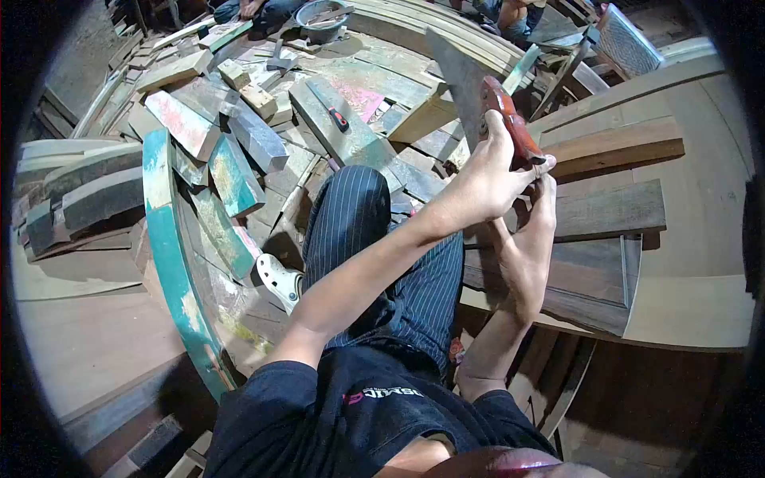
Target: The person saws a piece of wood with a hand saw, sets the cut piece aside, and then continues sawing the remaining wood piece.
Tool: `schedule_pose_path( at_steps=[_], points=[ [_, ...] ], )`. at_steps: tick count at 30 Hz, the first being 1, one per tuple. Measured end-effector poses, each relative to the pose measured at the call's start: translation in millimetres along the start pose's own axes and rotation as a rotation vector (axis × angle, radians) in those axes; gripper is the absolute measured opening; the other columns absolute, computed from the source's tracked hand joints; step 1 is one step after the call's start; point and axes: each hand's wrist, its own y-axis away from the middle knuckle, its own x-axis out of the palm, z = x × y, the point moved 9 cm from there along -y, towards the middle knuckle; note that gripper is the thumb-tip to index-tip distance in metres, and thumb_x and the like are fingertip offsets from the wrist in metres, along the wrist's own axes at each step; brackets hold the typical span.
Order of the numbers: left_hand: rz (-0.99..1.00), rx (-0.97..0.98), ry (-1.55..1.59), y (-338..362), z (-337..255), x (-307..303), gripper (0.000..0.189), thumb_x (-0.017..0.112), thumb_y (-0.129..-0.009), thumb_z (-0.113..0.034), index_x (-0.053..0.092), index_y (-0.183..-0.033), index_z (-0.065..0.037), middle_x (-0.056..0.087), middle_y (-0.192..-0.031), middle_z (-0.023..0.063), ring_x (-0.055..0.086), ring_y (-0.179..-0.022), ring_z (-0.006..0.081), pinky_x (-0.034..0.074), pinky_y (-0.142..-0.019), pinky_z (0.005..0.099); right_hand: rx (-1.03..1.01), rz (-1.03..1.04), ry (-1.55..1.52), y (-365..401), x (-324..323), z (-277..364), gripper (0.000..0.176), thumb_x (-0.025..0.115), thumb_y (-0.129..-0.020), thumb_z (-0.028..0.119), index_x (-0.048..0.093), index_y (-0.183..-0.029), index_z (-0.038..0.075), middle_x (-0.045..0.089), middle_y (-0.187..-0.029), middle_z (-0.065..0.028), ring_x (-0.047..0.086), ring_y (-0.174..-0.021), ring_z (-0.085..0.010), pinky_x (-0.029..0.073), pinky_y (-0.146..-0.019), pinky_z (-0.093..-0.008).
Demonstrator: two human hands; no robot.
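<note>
A hand saw with a grey steel blade (456, 72) and red-brown wooden handle (510, 127) is held upright at one o'clock in the view. Its handle is clenched in the left hand (488, 177). The right hand (527, 259) is laid flat, fingers outstretched and grasping nothing, on a dark weathered plank (613, 211) at three o'clock. Its fingertips reach up to just below the handle; whether they touch it cannot be told. A knee in striped navy trousers (351, 215) is raised at the centre. A teal-painted curved timber (169, 263) is seen at nine o'clock, and a red-handled tool (335, 115) at eleven o'clock.
</note>
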Motion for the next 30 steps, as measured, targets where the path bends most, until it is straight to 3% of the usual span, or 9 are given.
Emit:
schedule_pose_path(
  at_steps=[11,15,16,19,21,22,25,27,30],
  points=[
    [0.068,0.095,-0.177,-11,-4,1,0.063,0.070,-0.087,-0.029,0.027,-0.113,0.008,0.060,-0.100,0.0296,0.065,-0.097,0.0332,0.050,-0.084,0.0398,0.010,-0.202,-0.270,-12,19,-26,0.067,0.072,-0.077,0.025,0.042,-0.128,-0.007,0.041,-0.117,-0.0186,0.047,-0.109,-0.0326,0.039,-0.095,-0.0426],
    [0.026,0.147,-0.373,-8,-19,-8,0.043,0.071,-0.083,-0.023,0.053,-0.105,0.009,0.066,-0.087,0.0273,0.068,-0.086,0.0359,0.052,-0.077,0.0421,0.022,-0.217,-0.303,-13,21,-37,0.055,0.068,-0.082,0.013,0.043,-0.127,-0.005,0.045,-0.114,-0.0174,0.050,-0.106,-0.0279,0.041,-0.092,-0.0375],
    [0.042,0.152,-0.369,-6,-29,-11,0.031,0.071,-0.083,-0.023,0.066,-0.096,0.005,0.067,-0.081,0.0237,0.069,-0.081,0.0337,0.052,-0.072,0.0397,0.030,-0.243,-0.269,-12,18,-37,0.048,0.065,-0.082,0.006,0.044,-0.124,-0.005,0.053,-0.108,-0.0184,0.056,-0.100,-0.0272,0.044,-0.088,-0.0362],
    [-0.057,0.446,-0.585,3,-73,-32,0.028,0.070,-0.084,-0.022,0.070,-0.092,0.004,0.068,-0.079,0.0219,0.070,-0.076,0.0290,0.053,-0.067,0.0350,0.069,-0.252,-0.287,-12,15,-42,0.041,0.062,-0.083,0.003,0.046,-0.119,-0.006,0.058,-0.101,-0.0193,0.059,-0.092,-0.0263,0.046,-0.084,-0.0364],
    [-0.194,0.381,-0.371,-1,-74,-79,0.021,0.067,-0.086,-0.015,0.070,-0.096,0.004,0.070,-0.078,0.0108,0.068,-0.074,0.0142,0.053,-0.065,0.0278,0.216,-0.290,-0.068,-10,7,-42,0.035,0.062,-0.086,0.002,0.047,-0.116,-0.005,0.062,-0.098,-0.0202,0.061,-0.087,-0.0239,0.048,-0.082,-0.0356],
    [-0.233,0.356,-0.172,-10,-47,-106,0.023,0.067,-0.085,-0.012,0.068,-0.102,0.003,0.069,-0.083,0.0087,0.066,-0.077,0.0130,0.054,-0.067,0.0274,0.202,-0.283,-0.121,-7,6,-36,0.035,0.062,-0.086,0.002,0.047,-0.117,-0.005,0.062,-0.099,-0.0205,0.062,-0.088,-0.0246,0.048,-0.082,-0.0363],
    [-0.350,0.236,-0.641,-44,70,-166,0.060,0.080,-0.070,-0.023,0.050,-0.115,0.003,0.060,-0.113,0.0176,0.059,-0.104,0.0245,0.048,-0.091,0.0354,0.187,-0.280,-0.186,1,2,-33,0.035,0.061,-0.088,0.002,0.047,-0.119,-0.005,0.063,-0.103,-0.0208,0.063,-0.092,-0.0256,0.048,-0.084,-0.0376],
    [-0.232,0.331,-0.749,-71,165,-161,0.087,0.086,-0.061,-0.029,0.040,-0.128,0.004,0.050,-0.125,0.0251,0.047,-0.120,0.0380,0.037,-0.102,0.0445,0.199,-0.280,-0.191,6,2,-33,0.035,0.060,-0.089,0.002,0.046,-0.120,-0.005,0.063,-0.103,-0.0205,0.063,-0.094,-0.0257,0.048,-0.085,-0.0379],
    [0.029,0.260,-0.795,-101,177,-124,0.094,0.086,-0.060,-0.027,0.035,-0.132,0.007,0.050,-0.123,0.0303,0.046,-0.121,0.0419,0.038,-0.102,0.0443,0.236,-0.269,-0.161,16,6,-31,0.037,0.060,-0.089,0.002,0.046,-0.122,-0.005,0.063,-0.103,-0.0197,0.063,-0.096,-0.0244,0.048,-0.087,-0.0373]
  ],
)
